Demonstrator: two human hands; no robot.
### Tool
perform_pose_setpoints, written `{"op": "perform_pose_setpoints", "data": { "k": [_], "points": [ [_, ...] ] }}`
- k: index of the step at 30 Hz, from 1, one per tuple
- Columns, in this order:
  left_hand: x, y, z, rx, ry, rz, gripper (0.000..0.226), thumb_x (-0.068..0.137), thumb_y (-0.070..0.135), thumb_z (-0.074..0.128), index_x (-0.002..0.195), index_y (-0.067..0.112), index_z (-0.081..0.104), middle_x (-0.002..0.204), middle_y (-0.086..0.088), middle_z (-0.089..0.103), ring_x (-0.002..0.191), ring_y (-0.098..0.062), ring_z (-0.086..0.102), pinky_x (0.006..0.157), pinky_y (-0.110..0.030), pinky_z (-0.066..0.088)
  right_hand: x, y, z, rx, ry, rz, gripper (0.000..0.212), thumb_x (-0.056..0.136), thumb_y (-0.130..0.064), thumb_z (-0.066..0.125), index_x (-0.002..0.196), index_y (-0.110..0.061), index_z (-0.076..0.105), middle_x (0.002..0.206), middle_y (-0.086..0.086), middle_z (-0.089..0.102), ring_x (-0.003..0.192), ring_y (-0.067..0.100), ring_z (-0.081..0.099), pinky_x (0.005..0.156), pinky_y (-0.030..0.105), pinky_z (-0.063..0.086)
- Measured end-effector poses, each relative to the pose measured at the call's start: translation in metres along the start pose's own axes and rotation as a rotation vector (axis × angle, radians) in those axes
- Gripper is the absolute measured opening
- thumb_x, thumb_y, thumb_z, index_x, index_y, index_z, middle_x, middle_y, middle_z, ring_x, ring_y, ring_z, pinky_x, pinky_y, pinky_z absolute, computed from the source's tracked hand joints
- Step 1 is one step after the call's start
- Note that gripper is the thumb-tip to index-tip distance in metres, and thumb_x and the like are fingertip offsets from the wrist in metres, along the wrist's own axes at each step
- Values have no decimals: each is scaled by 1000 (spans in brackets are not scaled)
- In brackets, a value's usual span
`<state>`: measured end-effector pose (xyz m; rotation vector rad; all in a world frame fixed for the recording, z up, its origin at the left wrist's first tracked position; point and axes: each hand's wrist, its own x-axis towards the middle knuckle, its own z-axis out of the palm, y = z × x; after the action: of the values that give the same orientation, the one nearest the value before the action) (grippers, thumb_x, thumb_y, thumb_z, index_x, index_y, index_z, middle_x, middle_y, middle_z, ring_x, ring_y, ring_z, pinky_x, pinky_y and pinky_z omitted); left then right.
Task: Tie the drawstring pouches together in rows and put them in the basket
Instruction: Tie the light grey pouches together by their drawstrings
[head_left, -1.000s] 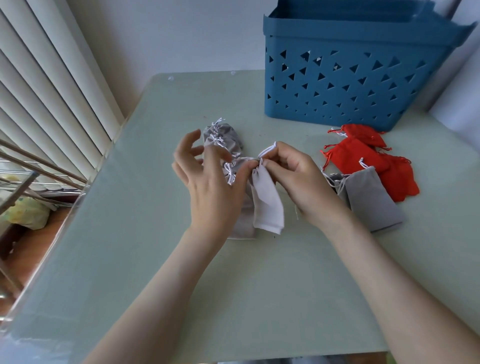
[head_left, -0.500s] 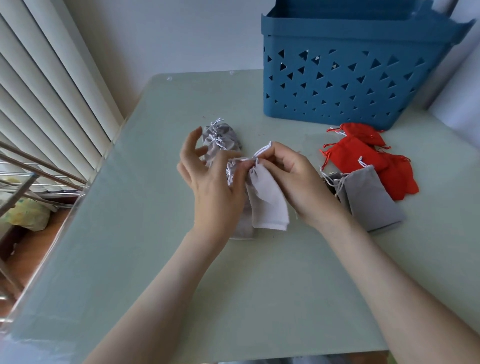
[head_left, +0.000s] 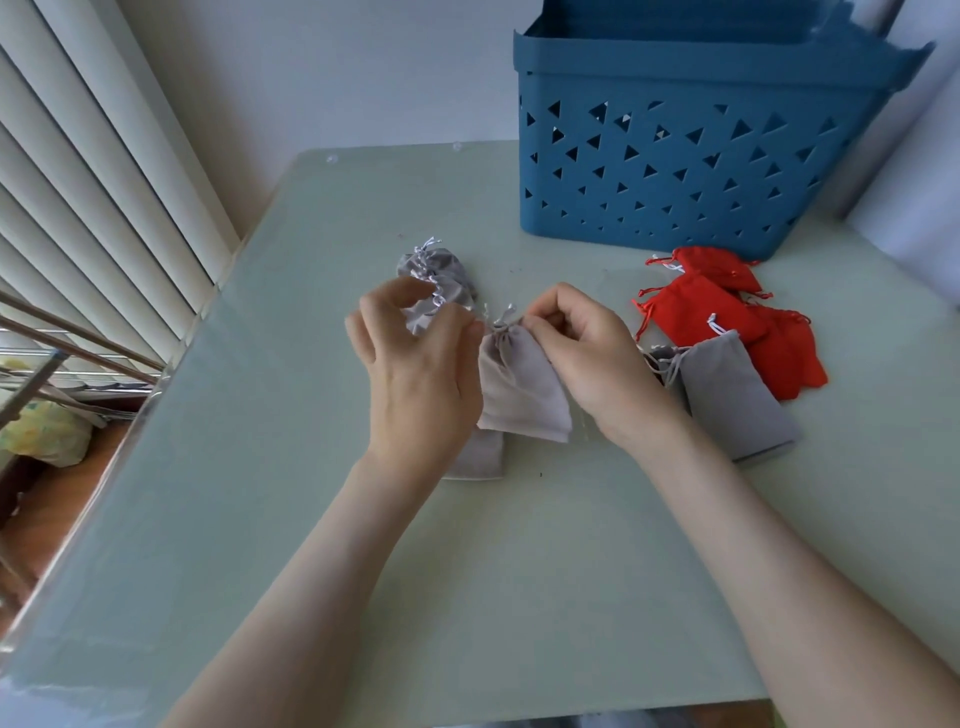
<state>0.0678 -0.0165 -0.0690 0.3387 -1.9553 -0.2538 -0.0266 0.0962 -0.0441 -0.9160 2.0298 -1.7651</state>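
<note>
A light grey pouch (head_left: 519, 387) lies flat at the table's middle, its neck drawn tight. My left hand (head_left: 415, 374) pinches the white drawstring at the left of the neck. My right hand (head_left: 587, 353) pinches the string at the right of it. Another grey pouch (head_left: 475, 460) pokes out from under my left hand. Behind my left fingers lies a bunch of grey pouches (head_left: 441, 280) with knotted white strings. The blue basket (head_left: 675, 171) stands at the back right.
Red pouches (head_left: 727, 317) lie in a loose pile right of my right hand, with a darker grey pouch (head_left: 737, 400) in front of them. Window blinds (head_left: 93, 171) run along the left table edge, above a metal rack (head_left: 62, 364).
The pouch's mouth has closed up tight and it now lies flatter on the table. Both hands have shifted slightly, with fingertips now meeting at its neck.
</note>
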Motion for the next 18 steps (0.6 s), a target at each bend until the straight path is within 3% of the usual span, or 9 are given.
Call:
{"op": "perform_pose_setpoints", "data": {
  "k": [6,9,11,13,16,18],
  "points": [
    [1,-4,3,69,-93,-31,9,86,2,60,79,-1,57,101,-28,51,87,-25,35,82,-35,33,5,0,-10,105,-67,40,4,91,-12,60,89,-15,60,75,-2,59,65,4,55,60,19,43],
    [2,-9,6,129,-185,-67,11,89,9,58,83,0,57,96,-24,53,83,-33,45,77,-37,35,6,0,-15,123,-184,57,31,78,-35,65,105,-21,57,81,-10,61,71,-4,55,66,9,40],
    [5,-11,3,68,-322,-210,21,95,21,51,89,1,57,92,-20,56,81,-39,52,71,-39,37,5,4,-13,-51,-257,59,28,80,-29,72,103,-31,57,86,-15,62,77,-6,55,72,8,41],
    [7,-11,0,-6,-441,-436,29,98,32,47,91,5,52,83,-14,59,81,-39,54,65,-39,32,6,10,-11,-262,-212,31,24,83,-19,71,93,-36,58,90,-13,66,87,1,60,78,17,43],
    [14,-7,-13,-123,-419,-612,43,97,45,44,68,13,42,58,0,49,61,-25,48,55,-34,27,10,18,-12,-357,-86,37,19,85,-14,64,90,-32,59,94,-4,70,91,13,62,79,29,46],
    [20,-7,-20,-446,-494,-787,52,98,44,43,57,13,41,47,-1,48,45,-19,43,46,-29,32,13,22,-15,-317,-38,59,16,86,-14,62,86,-29,59,92,-1,69,87,16,61,76,31,45]
  ]
}}
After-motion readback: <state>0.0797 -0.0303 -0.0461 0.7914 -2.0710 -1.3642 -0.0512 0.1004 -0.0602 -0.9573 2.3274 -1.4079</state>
